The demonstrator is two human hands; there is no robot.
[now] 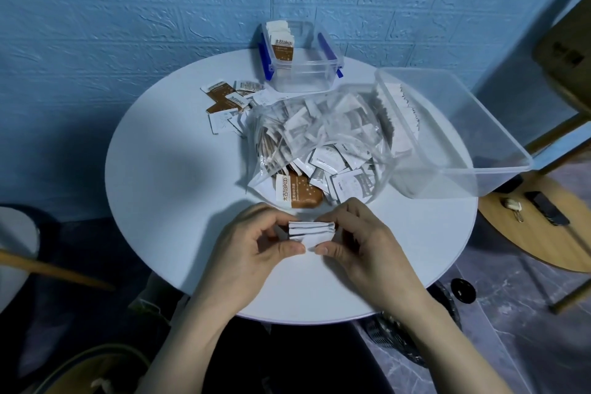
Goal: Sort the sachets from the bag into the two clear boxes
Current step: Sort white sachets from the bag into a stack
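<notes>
A small stack of white paper sachets [311, 231], flat and square-edged, sits between my two hands just above the near part of the round white table [179, 176]. My left hand [252, 253] pinches the stack's left end between thumb and curled fingers; my right hand [355, 243] pinches the right end the same way, so both hands grasp the one stack.

Just beyond my fingers lies the clear plastic bag [323, 144], crinkled and glossy, its mouth open toward me and stuffed with more sachets, most white, a few brown. One brown sachet with white lettering [299, 190] lies at the bag's mouth.

Behind the bag, at the table's far edge, stands the small clear box with blue clips [303, 56], rectangular, rigid plastic; brown-and-white sachets stand upright against its left wall. To the right, the large clear box [447, 125], soft-cornered and translucent, overhangs the table's edge, a row of white sachets standing along its left wall.

A loose scatter of sachets [228, 102], brown and white, lies flat on the table left of the bag.

Behind everything is a blue wall [128, 9] with a rough embossed brick texture. Right of the table is a round wooden stool [543, 233] with small dark objects on it.
</notes>
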